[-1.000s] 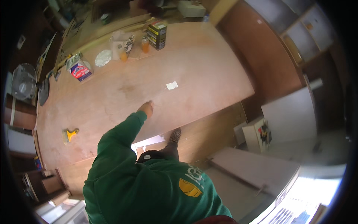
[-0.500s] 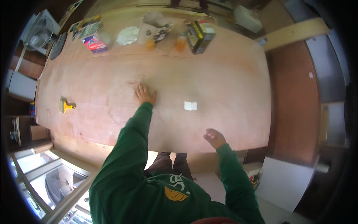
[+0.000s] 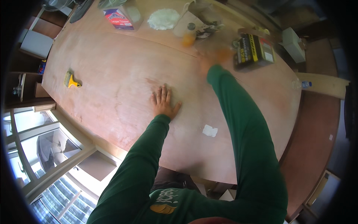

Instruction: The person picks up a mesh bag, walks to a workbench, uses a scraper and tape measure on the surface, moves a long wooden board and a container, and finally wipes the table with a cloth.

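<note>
My left hand (image 3: 164,103) lies flat on the wooden tabletop (image 3: 112,71) with its fingers spread, holding nothing. My right hand (image 3: 207,61) reaches across to the far side, beside a bottle of orange liquid (image 3: 225,55). Motion smears its fingers, so whether they touch or grip the bottle cannot be made out. A second small orange bottle with a dark cap (image 3: 188,39) stands to its left. Nearer me lies a small white paper piece (image 3: 210,130), between my two forearms. Far to the left rests a paintbrush with a yellow handle (image 3: 72,80).
Along the far edge stand a red, white and blue box (image 3: 118,18), a crumpled white cloth (image 3: 163,19), a pale bag (image 3: 194,22) and a black and yellow can (image 3: 253,52). A clear bottle with a blue cap (image 3: 305,84) lies at the right edge.
My right hand has gone from the near edge to the orange bottle at the far side. My left hand stays flat on the tabletop. The view has turned and shifted.
</note>
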Tool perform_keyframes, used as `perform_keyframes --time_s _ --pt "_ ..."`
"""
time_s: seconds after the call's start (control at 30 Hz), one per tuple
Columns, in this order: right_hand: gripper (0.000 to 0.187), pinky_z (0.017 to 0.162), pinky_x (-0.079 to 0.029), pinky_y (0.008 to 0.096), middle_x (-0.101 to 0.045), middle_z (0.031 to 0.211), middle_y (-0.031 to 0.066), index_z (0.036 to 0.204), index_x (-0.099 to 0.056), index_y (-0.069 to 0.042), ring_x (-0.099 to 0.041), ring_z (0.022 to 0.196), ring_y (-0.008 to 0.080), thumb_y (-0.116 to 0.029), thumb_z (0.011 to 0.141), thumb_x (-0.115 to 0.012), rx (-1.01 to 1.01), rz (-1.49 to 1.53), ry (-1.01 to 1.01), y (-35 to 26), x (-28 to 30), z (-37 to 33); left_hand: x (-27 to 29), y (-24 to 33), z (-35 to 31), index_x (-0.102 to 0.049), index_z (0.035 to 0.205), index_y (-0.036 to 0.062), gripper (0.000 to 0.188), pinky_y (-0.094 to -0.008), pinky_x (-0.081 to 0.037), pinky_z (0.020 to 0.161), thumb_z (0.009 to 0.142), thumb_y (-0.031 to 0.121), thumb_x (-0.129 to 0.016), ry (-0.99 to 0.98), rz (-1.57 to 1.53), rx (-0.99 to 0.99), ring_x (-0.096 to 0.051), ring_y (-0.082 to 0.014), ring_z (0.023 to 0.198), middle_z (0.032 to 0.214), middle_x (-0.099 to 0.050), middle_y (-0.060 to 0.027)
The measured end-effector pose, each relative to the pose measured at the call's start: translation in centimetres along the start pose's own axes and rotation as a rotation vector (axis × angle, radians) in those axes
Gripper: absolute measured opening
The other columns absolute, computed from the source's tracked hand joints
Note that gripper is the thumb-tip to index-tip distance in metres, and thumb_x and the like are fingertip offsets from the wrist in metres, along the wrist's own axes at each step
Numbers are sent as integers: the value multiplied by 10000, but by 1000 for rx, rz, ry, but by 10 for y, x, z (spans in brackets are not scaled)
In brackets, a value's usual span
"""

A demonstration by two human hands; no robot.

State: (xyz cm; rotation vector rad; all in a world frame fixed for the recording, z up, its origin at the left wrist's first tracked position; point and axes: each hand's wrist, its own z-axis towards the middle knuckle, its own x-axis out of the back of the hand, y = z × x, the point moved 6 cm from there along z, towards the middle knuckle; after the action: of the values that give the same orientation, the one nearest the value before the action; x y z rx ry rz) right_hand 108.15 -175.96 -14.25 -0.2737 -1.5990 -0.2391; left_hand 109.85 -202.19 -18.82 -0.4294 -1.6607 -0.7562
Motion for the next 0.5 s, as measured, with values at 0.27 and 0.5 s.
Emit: perform_keyframes --time_s 0.27,0.5 --pt "463 995 -374 408 -409 1443 40 1411 -384 -146 -407 1221 245 -223 955 -378 109 -75 -142 27 -21 74 4 -2 8 -280 1480 112 815 -525 -20 1156 846 561 -525 -46 -24 20 -124 -290 1454 1568 -180 -121" --pt "499 922 -417 422 -429 1387 16 1375 -436 -167 -435 1173 235 -190 878 -471 444 -405 -21 37 -49 30 6 13 10 -289 1475 106 812 -537 -28 1152 844 552 -539 -48 -53 -34 -129 -307 1451 1563 -188 -133"
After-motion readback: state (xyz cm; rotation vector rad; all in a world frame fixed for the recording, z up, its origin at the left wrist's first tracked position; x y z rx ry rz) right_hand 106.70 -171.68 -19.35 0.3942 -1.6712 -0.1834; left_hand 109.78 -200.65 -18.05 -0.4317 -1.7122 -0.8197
